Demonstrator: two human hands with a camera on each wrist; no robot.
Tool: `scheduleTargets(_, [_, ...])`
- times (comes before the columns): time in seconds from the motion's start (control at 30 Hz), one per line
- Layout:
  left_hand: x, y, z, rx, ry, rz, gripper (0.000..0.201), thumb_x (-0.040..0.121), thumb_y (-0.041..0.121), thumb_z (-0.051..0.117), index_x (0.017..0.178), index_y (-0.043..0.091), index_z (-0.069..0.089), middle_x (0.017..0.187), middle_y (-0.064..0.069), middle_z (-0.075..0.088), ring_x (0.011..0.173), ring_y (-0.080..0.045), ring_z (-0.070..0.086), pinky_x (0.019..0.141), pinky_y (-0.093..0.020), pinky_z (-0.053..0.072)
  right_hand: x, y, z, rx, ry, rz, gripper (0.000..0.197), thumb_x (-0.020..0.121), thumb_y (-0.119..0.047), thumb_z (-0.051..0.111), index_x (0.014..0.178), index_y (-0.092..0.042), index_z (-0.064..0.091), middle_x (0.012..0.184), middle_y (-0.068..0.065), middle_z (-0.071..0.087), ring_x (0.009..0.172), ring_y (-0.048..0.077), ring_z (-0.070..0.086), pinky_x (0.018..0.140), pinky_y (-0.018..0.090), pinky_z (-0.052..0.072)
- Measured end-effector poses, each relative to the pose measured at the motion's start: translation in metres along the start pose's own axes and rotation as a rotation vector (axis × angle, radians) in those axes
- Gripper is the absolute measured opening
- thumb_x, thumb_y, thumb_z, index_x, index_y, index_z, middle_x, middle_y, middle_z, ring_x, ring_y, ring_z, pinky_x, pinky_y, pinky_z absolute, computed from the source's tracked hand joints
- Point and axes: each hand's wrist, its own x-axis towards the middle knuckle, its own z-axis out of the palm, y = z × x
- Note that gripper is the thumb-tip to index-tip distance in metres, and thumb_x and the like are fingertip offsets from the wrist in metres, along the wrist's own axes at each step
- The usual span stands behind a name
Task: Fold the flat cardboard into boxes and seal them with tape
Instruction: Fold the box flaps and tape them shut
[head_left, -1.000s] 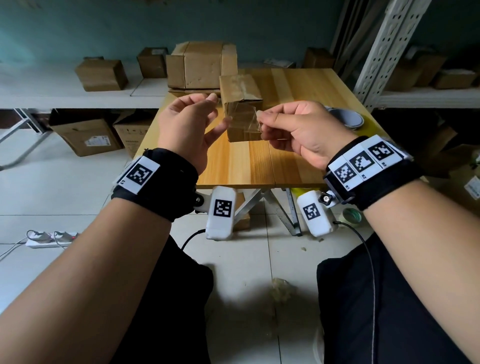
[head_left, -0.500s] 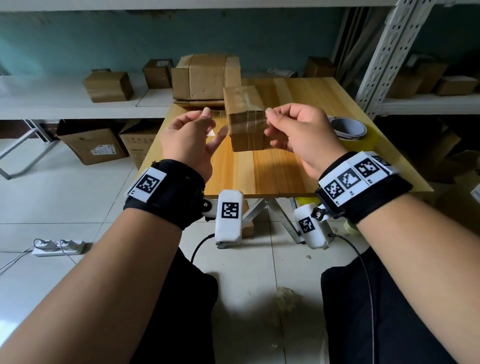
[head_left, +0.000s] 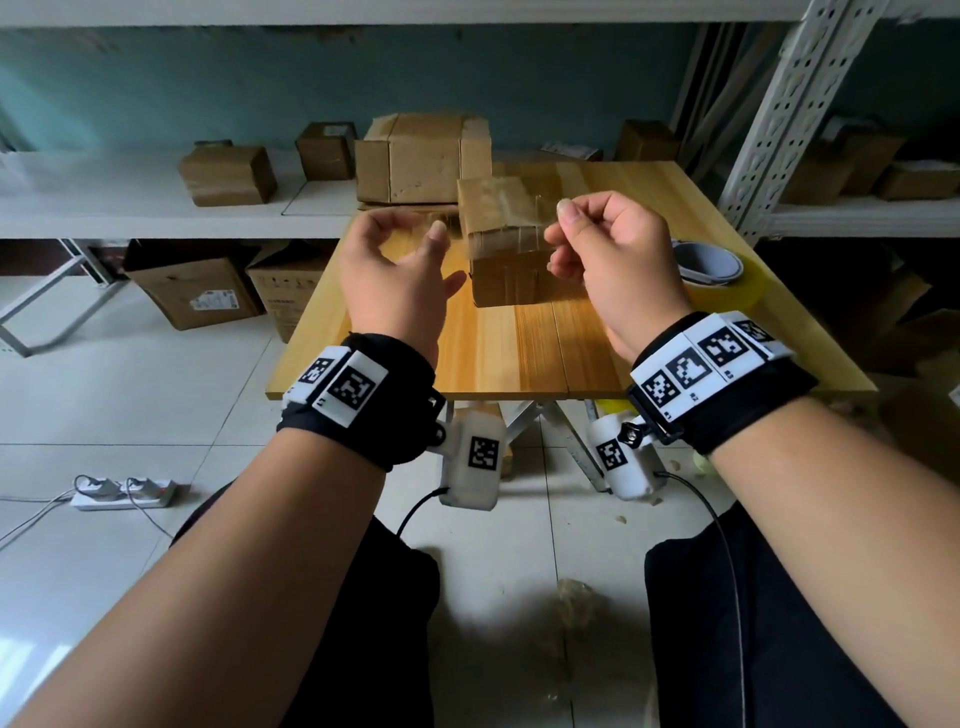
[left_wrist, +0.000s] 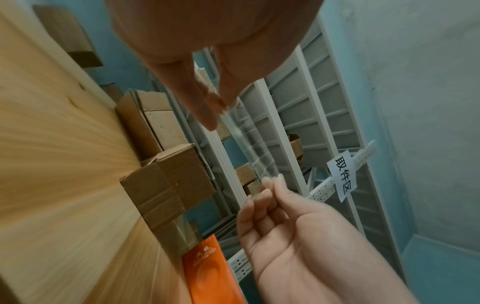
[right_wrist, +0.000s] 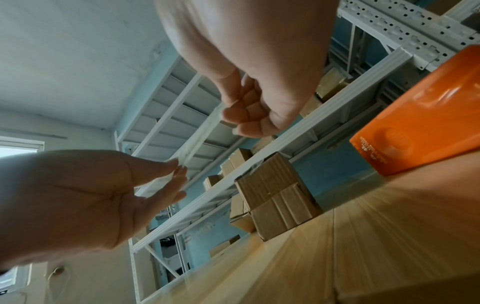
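both hands (head_left: 400, 280) pinching tape strip (left_wrist: 249, 144) (taut)

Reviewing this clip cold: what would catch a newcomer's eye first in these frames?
First, the two raised hands: the left hand and right hand pinch a strip of clear tape stretched between them above the small cardboard box on the wooden table. Next, the tape roll at the table's right edge.

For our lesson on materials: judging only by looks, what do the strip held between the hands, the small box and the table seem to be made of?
Strip: seemingly clear plastic tape, glossy; the shelving shows through it.
Small box: brown corrugated cardboard, matte, with ribbing on its side and shiny tape bands.
Table: apparently pale wood or wood-look laminate, smooth, with straight grain lines.
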Motion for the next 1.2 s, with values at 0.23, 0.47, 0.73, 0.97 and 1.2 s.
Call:
scheduleTargets(0.23, [0.005,0.000,-0.001,-0.003,-0.015,-0.075,0.010,0.097,0.015,0.075,0.096,0.016,0.065,0.095,-0.005,0.066,0.082,-0.013,0.066,0.074,-0.036,0.065,0.003,-0.001,0.001,-0.052,0.068,-0.029,0.015,0.106,-0.021,0.060,0.111,-0.009,0.068,0.090,0.001,0.072,0.071,0.010,0.065,0.076,0.031,0.064])
scheduleTargets(0.47, [0.024,0.002,0.009,-0.112,-0.067,-0.137,0.062,0.094,0.008,0.076,0.150,0.008,0.050,0.100,-0.008,0.074,0.086,-0.014,0.071,0.082,-0.027,0.062,0.016,-0.005,-0.008,0.050,0.076,0.014,0.023,0.101,-0.026,0.070,0.110,-0.004,0.070,0.086,0.004,0.070,0.075,0.014,0.066,0.080,0.039,0.065])
scheduleTargets(0.73, [0.049,-0.011,0.015,0.002,-0.158,-0.214,0.005,0.099,0.017,0.073,0.100,0.014,0.069,0.080,0.003,0.067,0.072,-0.006,0.063,0.070,-0.023,0.053,0.040,0.009,-0.016,-0.013,0.055,0.041,0.026,0.091,-0.036,0.082,0.094,-0.011,0.074,0.087,0.004,0.079,0.069,0.014,0.067,0.065,0.027,0.056])
scheduleTargets(0.97, [0.055,-0.019,0.019,0.069,-0.156,-0.218,0.009,0.101,0.021,0.070,0.095,0.016,0.066,0.073,0.007,0.063,0.069,-0.005,0.058,0.069,-0.026,0.047,0.054,0.026,-0.012,-0.032,0.064,0.119,0.030,0.091,-0.037,0.081,0.091,-0.008,0.076,0.082,0.001,0.079,0.067,0.008,0.067,0.063,0.022,0.055])
scheduleTargets(1.2, [0.057,-0.022,0.018,0.129,-0.105,-0.183,0.013,0.098,0.026,0.074,0.105,0.016,0.072,0.081,0.006,0.071,0.074,-0.006,0.064,0.070,-0.025,0.050,0.055,0.028,-0.012,-0.076,0.042,0.150,0.031,0.096,-0.038,0.075,0.091,-0.008,0.075,0.081,0.000,0.078,0.066,0.008,0.067,0.065,0.023,0.058])
